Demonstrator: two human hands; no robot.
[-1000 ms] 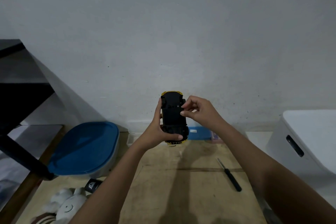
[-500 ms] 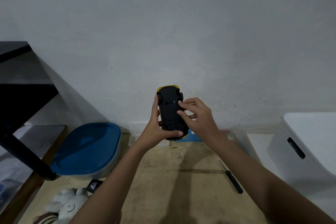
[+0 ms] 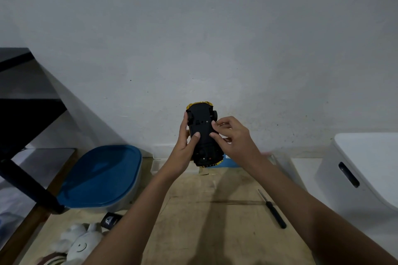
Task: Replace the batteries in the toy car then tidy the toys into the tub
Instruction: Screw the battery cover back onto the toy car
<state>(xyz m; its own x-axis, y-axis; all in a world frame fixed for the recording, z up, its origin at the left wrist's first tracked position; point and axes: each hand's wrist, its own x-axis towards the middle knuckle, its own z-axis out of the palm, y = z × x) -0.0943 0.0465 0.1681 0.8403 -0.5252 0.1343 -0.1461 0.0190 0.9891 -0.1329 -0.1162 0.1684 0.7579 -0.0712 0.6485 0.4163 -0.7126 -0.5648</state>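
Left hand [image 3: 183, 146] grips car [image 3: 203, 133], underside toward the camera, held clear above floor [image 3: 215, 217]. Right hand [image 3: 234, 140] is curled, fingertips pressing the car's right edge. Tub [image 3: 103, 176] lies left, screwdriver [image 3: 272, 208] right.

We can read no text anywhere. At about seven o'clock, a small black packet [image 3: 111, 220] beside the white plush toy [image 3: 80, 243] carries a white printed mark, too small and blurred for us to make out. The toy car [image 3: 204, 146], near centre, shows its black underside with markings too fine to read.
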